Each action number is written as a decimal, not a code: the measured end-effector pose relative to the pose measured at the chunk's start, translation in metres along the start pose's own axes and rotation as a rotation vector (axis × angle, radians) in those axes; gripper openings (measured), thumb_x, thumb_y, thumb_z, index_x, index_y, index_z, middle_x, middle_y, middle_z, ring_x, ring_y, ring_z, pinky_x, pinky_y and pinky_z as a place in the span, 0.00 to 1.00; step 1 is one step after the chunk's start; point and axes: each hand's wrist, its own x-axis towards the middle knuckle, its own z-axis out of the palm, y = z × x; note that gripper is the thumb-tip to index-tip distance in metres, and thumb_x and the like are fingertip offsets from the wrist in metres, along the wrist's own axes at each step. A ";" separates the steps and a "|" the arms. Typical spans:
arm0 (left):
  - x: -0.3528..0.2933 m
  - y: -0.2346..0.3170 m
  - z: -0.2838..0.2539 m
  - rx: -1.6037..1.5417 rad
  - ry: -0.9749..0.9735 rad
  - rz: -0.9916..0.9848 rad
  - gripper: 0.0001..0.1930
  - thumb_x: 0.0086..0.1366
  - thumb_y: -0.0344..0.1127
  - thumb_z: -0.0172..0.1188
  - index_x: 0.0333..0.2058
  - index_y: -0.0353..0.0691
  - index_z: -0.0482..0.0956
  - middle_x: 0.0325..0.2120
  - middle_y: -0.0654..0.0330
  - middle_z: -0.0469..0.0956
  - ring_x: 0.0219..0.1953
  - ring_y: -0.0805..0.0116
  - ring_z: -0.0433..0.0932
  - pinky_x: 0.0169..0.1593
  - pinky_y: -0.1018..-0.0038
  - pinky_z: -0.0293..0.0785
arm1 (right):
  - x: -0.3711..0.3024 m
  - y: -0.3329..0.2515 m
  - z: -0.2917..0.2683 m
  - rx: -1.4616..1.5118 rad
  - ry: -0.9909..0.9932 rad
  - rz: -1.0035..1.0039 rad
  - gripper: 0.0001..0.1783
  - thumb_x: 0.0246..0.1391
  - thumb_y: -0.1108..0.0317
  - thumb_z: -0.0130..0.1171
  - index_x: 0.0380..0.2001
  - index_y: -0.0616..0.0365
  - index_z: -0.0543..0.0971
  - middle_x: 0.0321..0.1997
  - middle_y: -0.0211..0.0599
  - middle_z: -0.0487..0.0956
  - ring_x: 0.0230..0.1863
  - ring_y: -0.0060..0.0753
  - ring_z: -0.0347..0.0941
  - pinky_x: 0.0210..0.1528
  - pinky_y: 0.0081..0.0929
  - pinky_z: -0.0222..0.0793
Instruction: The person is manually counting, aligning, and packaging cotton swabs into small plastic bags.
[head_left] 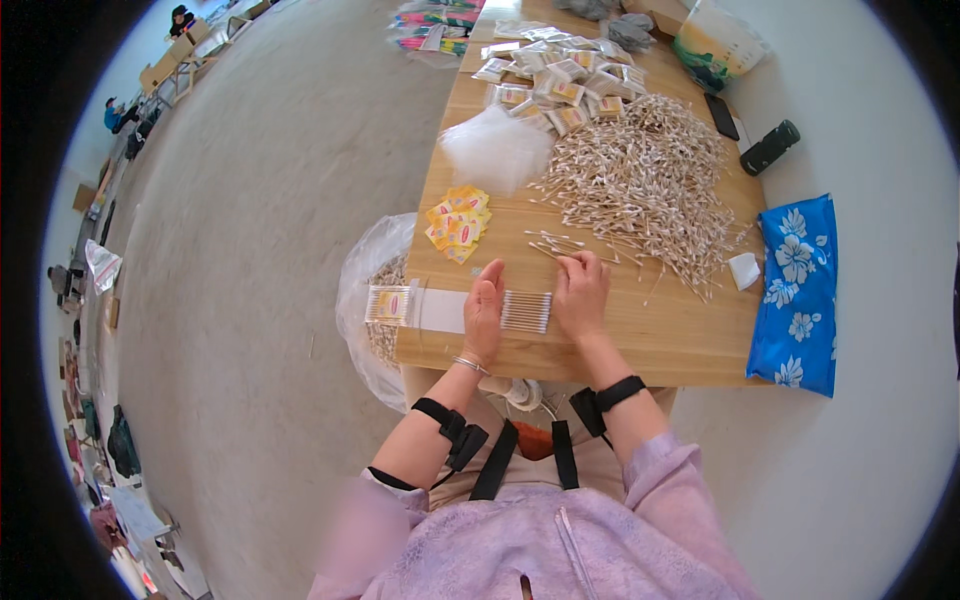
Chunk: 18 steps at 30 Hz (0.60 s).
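The person's left hand (484, 312) stands on edge at the left end of a neat row of cotton swabs (526, 311), fingers straight and together, unclenched. The right hand (582, 292) is just right of the row, fingers bent; from here I can't tell whether they pinch anything. The row lies flat on the wooden table (680, 350). Left of it, past the left hand, a white strip (440, 311) leads to a packet of swabs (388, 305). Beyond the row, to the left, are yellow cards (460, 222); beyond it, to the right, spreads a heap of loose swabs (645, 180). A blue flowered pouch (796, 295) sits well to the row's right.
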 end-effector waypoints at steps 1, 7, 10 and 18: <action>0.000 0.000 0.001 -0.001 0.001 -0.001 0.31 0.72 0.51 0.39 0.61 0.29 0.56 0.62 0.49 0.57 0.66 0.61 0.54 0.69 0.68 0.47 | -0.006 -0.001 0.001 -0.001 -0.001 0.000 0.15 0.52 0.71 0.52 0.45 0.58 0.75 0.47 0.42 0.71 0.49 0.47 0.65 0.53 0.39 0.60; -0.001 0.004 0.003 -0.004 0.006 -0.004 0.31 0.72 0.51 0.38 0.61 0.28 0.56 0.62 0.49 0.57 0.66 0.62 0.53 0.69 0.68 0.46 | -0.047 -0.026 0.011 0.678 0.030 0.164 0.26 0.63 0.65 0.42 0.61 0.67 0.59 0.67 0.53 0.57 0.70 0.50 0.48 0.69 0.39 0.42; 0.000 0.004 0.004 -0.004 -0.008 -0.005 0.31 0.72 0.52 0.38 0.61 0.28 0.56 0.62 0.49 0.57 0.66 0.62 0.53 0.69 0.68 0.46 | -0.050 -0.029 0.017 0.725 -0.037 0.170 0.29 0.64 0.64 0.39 0.64 0.68 0.53 0.70 0.53 0.50 0.73 0.47 0.40 0.71 0.35 0.35; -0.001 0.001 0.005 -0.004 0.021 -0.011 0.33 0.71 0.54 0.38 0.61 0.28 0.56 0.62 0.48 0.58 0.66 0.61 0.54 0.68 0.67 0.46 | -0.057 -0.002 0.009 0.242 -0.080 -0.072 0.38 0.60 0.57 0.46 0.65 0.72 0.49 0.70 0.60 0.46 0.72 0.55 0.37 0.72 0.43 0.33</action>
